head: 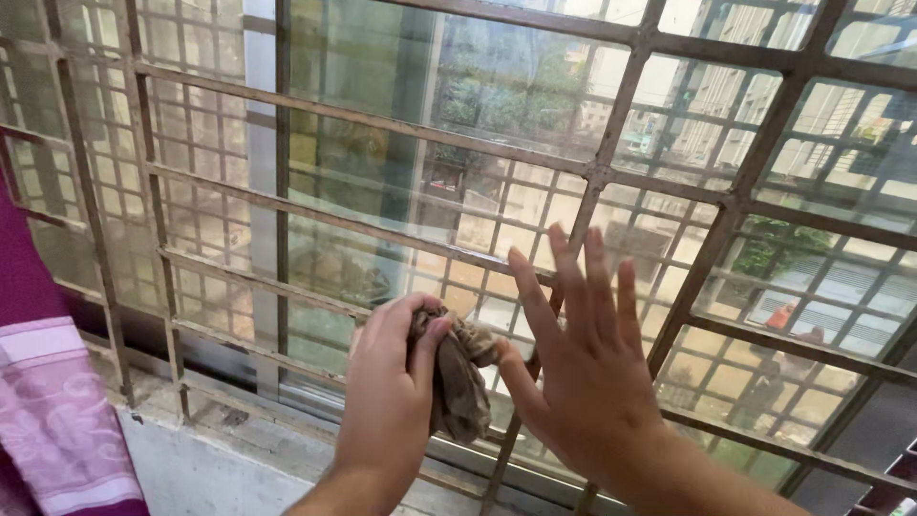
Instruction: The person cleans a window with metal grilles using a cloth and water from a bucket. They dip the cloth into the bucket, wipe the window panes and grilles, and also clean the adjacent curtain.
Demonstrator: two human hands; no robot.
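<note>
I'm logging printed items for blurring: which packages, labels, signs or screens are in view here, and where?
None can be made out. In view are only the left hand holding a brown rag, the open right hand, the metal window grille, and a pink patterned cloth at left.

Daylit barred window (592,172), pink curtain (48,401)

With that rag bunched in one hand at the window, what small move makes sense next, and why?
Probably pressing the rag onto the glass pane between the grille bars. The left hand has it in a firm grip just short of the window, the right hand is spread flat beside it, and the glass looks hazy.
</note>
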